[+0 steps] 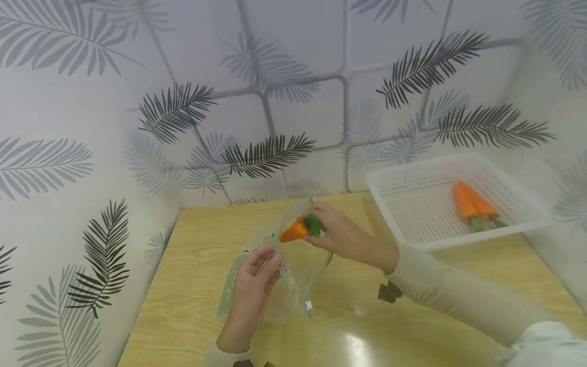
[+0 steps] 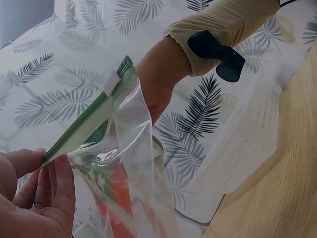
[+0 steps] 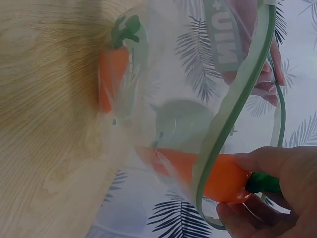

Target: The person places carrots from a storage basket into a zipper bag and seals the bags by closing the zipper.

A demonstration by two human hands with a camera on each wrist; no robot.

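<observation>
My right hand (image 1: 341, 234) holds an orange carrot (image 1: 293, 232) by its thick end near the green leafy top. The carrot's narrow end points down-left, through the mouth of a clear zip bag (image 3: 237, 104) with a green edge and a white slider. With thumb and fingers, my left hand (image 1: 257, 280) pinches the bag's green edge, keeping the mouth spread. In the right wrist view, a second carrot (image 3: 113, 77) lies inside at the bottom of the bag. The left wrist view shows my right hand partly hidden behind the bag's plastic.
A white perforated basket (image 1: 422, 214) stands at the back right of the wooden table (image 1: 183, 306), with two carrots (image 1: 468, 206) in it. Behind the table rises a wall (image 1: 316, 117) covered in a leaf pattern.
</observation>
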